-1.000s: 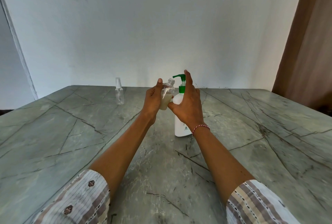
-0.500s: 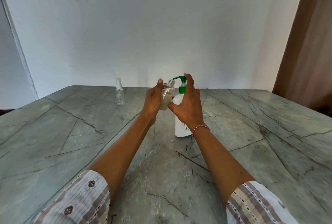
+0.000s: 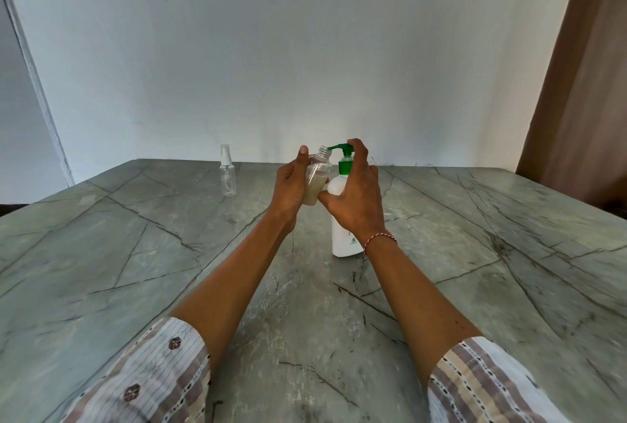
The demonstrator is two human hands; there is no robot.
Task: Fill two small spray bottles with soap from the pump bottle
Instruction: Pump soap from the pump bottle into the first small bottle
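Note:
A white pump bottle (image 3: 342, 236) with a green pump head (image 3: 345, 158) stands upright on the stone table (image 3: 135, 253). My right hand (image 3: 356, 198) wraps its shoulder, with a finger on top of the pump head. My left hand (image 3: 288, 190) holds an uncapped clear spray bottle (image 3: 317, 181), tilted so its threaded mouth sits under the green spout. Pale soap fills about the lower half of it. A second clear spray bottle (image 3: 227, 171), with its sprayer on, stands upright at the far left of the table, away from both hands.
A white wall rises just behind the table's far edge. A brown curtain (image 3: 583, 83) hangs at the right. A small white piece (image 3: 390, 216) lies on the table behind the right hand.
The finger on the pump head has gone down and the green head has sunk a little. Both hands and the held bottle stay where they were.

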